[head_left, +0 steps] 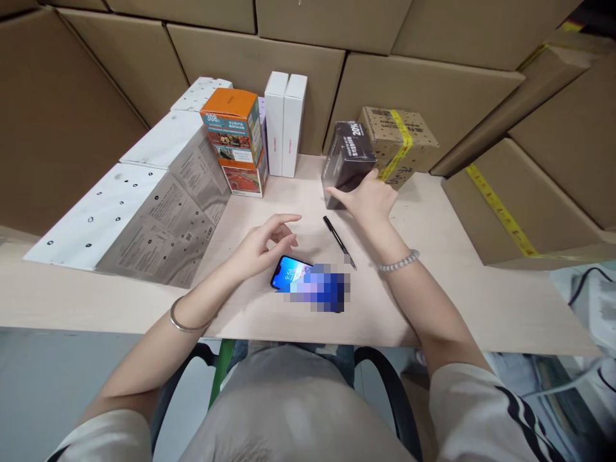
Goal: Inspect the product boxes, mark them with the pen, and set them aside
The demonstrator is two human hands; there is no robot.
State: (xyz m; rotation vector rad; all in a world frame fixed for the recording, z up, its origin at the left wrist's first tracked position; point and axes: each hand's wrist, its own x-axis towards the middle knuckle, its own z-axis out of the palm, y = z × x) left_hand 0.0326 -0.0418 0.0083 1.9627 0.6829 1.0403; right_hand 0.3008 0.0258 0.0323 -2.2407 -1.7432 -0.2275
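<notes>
I have the right hand (370, 197) spread at the near side of the black box (347, 160), one o'clock — gripping or not, I can't tell — and would square thumb against fingers, the left hand (264, 247) loosely open, empty, beside the phone (285, 273).

Orange-topped box (233, 131), slim upright white boxes (294, 128)

Dark box (347, 154): its lower right is hidden behind the right hand (369, 197).
Taped box (409, 131): the dark box hides part of its left side.
Phone (301, 277): pixelation blurs its right part.
Purple box (262, 119): mostly hidden behind the orange box (235, 131).
Sleeves (474, 410): cut off below.
</notes>
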